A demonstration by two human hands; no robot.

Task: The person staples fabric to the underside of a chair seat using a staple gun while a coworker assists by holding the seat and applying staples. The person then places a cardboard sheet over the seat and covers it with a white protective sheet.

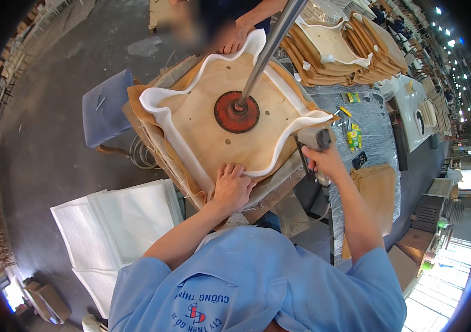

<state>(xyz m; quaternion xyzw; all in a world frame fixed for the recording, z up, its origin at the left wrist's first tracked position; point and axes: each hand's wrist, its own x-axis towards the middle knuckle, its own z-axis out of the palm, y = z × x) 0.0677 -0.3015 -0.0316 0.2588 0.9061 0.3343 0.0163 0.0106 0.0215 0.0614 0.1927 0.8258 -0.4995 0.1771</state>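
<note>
My left hand (231, 187) presses flat, fingers spread, on the white foam edge (257, 171) of the plywood seat board (202, 119); my right hand (324, 159) grips a grey staple gun (314, 139).

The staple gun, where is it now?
In the head view, the staple gun is in the right hand, at the right corner of the wooden seat board.

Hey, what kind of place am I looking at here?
Most likely a furniture upholstery workshop. A plywood seat board with white foam and tan covering is pinned under a round press, the right hand holds a staple gun, and finished seat pads are stacked behind.
</note>
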